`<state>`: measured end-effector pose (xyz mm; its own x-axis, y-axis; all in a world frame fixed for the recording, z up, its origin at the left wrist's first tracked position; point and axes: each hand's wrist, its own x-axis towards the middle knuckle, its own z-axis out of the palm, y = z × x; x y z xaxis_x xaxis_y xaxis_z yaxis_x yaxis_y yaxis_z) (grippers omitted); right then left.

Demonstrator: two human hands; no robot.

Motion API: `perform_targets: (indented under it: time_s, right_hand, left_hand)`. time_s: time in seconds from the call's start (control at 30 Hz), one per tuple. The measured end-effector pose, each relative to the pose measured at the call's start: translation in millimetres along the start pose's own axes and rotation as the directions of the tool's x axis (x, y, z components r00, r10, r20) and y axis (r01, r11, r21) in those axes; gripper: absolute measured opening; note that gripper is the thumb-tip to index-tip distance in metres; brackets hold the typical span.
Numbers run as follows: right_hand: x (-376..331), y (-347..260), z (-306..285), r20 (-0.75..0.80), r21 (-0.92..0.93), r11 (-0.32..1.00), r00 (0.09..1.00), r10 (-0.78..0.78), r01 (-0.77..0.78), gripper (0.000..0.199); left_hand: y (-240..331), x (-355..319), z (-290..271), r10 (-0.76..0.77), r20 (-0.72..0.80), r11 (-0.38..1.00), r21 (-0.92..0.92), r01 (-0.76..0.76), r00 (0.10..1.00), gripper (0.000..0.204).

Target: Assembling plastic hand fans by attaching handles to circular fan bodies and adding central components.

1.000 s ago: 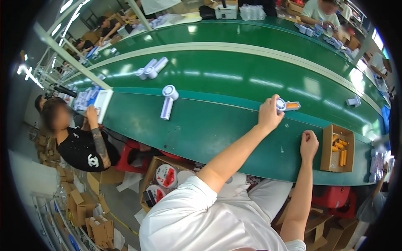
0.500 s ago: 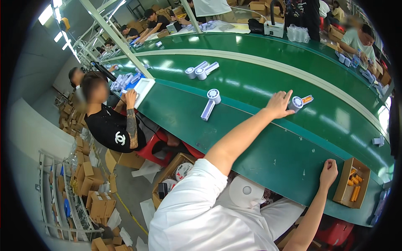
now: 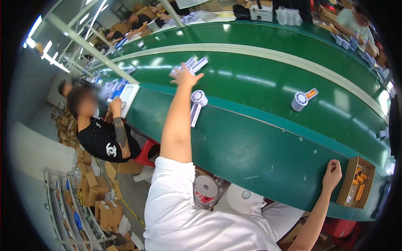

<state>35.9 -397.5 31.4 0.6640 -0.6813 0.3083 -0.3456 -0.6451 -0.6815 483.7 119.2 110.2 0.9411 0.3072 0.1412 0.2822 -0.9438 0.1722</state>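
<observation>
My left hand point(image 3: 186, 78) reaches far over the green conveyor, fingers spread, on top of two pale lavender handheld fans point(image 3: 200, 63) lying together. It partly hides them, and whether it touches them I cannot tell. Nearer, another handheld fan point(image 3: 199, 98) rests at the bench's far edge with its handle open. Out on the belt to the right stands a fan point(image 3: 299, 101) with an orange battery point(image 3: 311, 93) in its handle. My right hand point(image 3: 332, 173) is closed over the bench, its contents hidden, beside a cardboard box point(image 3: 344, 184) of several orange batteries point(image 3: 359, 188).
A co-worker point(image 3: 102, 134) in black sits at the left by a white tray point(image 3: 130, 100) and more fan parts. A slanted metal post point(image 3: 92, 48) rises there. Another fan part point(image 3: 382, 134) lies at the belt's right end. A white paper-like roll point(image 3: 243, 196) sits near my lap.
My left hand has left the battery-fitted fan on the right and swung left over the pair of fans. My right hand stays closed beside the box. The view has shifted slightly.
</observation>
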Motion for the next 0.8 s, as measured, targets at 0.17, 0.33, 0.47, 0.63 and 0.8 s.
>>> perform_targets:
  time_s: [0.17, 0.33, 0.47, 0.63, 0.8]
  right_hand:
    - [0, -4, -4, 0.008, -0.043, 0.998, 0.999, 0.046, -0.046, 0.006]
    - [2, -14, 5, 0.023, -0.032, 0.997, 0.997, 0.075, -0.074, 0.005]
    - [0, -16, 6, 0.007, -0.045, 0.996, 0.997, 0.080, -0.080, 0.004]
    - [-3, -25, 10, -0.003, -0.019, 0.997, 0.997, 0.075, -0.076, 0.004]
    - [-4, -32, 17, -0.014, -0.042, 0.999, 1.000, 0.011, -0.012, 0.006]
  left_hand:
    - [-14, 28, 16, -0.053, 0.121, 0.993, -0.096, 0.065, 0.991, 0.137]
    - [-37, 67, 37, 0.039, 0.039, 0.997, -0.075, -0.036, 0.998, 0.128]
    - [-14, 64, 46, 0.027, 0.058, 0.998, -0.064, -0.024, 0.998, 0.082]
    - [-18, 67, 53, -0.006, 0.008, 1.000, -0.022, 0.006, 1.000, 0.071]
    - [7, 35, 35, 0.383, -0.172, 0.901, -0.145, -0.408, 0.908, 0.059]
